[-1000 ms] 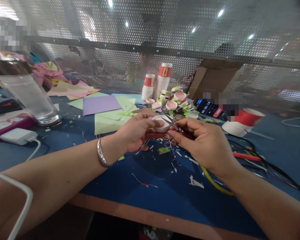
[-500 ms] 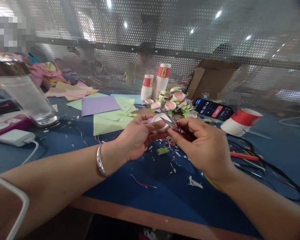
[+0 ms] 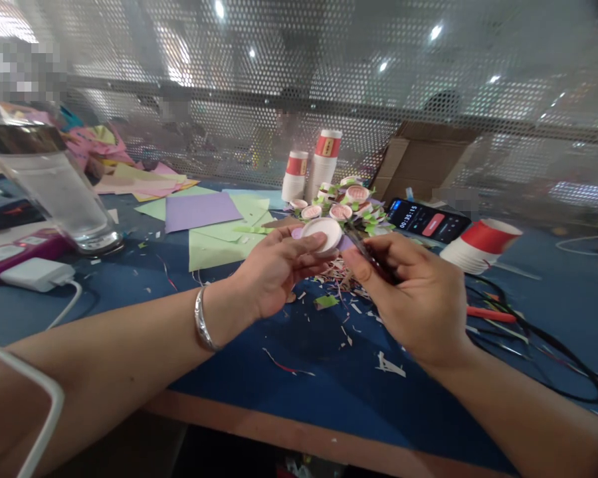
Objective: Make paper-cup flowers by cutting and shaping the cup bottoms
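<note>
Between its thumb and fingers, my left hand (image 3: 274, 275) pinches a shallow white paper disc (image 3: 329, 230) that looks like a cut-off cup base. A bit of purple paper (image 3: 345, 243) sticks out at the disc's right side. My right hand (image 3: 416, 292) is closed around a pair of dark scissors (image 3: 369, 252), whose blades are close together beside the purple paper. The scissors' handles are mostly hidden in the fingers. Just behind the disc lies a pile of similar round pieces (image 3: 339, 212) with green and purple paper tabs.
Paper cup stacks (image 3: 323, 162) stand at the back, and another cup stack (image 3: 481, 245) leans at right by a phone (image 3: 426, 221). Coloured sheets (image 3: 202, 211) and a glass bottle (image 3: 62, 189) are on the left. Paper scraps (image 3: 391, 364) litter the table; cables (image 3: 553, 332) lie right.
The scissors have moved from over the white disc's face to its right side, and their blades have drawn together. The disc now shows more fully, with purple paper visible at its right.
</note>
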`<state>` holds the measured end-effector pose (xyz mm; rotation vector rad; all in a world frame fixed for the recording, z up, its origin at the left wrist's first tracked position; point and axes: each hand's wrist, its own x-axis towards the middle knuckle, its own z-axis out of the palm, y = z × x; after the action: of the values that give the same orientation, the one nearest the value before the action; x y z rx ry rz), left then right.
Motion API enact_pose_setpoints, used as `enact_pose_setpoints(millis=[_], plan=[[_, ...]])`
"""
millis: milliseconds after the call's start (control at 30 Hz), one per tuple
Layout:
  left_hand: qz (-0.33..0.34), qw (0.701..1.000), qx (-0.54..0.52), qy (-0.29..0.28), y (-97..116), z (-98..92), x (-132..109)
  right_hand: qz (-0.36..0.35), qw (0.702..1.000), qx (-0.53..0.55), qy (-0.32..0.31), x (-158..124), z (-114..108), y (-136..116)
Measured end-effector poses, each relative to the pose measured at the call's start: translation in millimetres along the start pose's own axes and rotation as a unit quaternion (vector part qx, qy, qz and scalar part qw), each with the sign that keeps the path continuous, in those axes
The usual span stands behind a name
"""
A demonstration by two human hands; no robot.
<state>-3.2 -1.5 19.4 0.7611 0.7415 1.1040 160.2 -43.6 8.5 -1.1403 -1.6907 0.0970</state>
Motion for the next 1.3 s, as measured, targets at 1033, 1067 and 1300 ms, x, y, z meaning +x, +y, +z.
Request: enact_pose_setpoints(millis=[1033,1067,1300], plan=[[0.353,0.796,0.475,-0.130,9,-22.0,7,0.081,0.983,0.135,-0.089,16,-14,7],[0.371,0.790,0.471,-0.125,9,-22.5,9,0.082,0.982,0.143,-0.095,16,-14,6],[0.437,0.780,0.443,-0.068,9,-22.8,15,0.072,0.984,0.127,-0.105,16,-13,2]])
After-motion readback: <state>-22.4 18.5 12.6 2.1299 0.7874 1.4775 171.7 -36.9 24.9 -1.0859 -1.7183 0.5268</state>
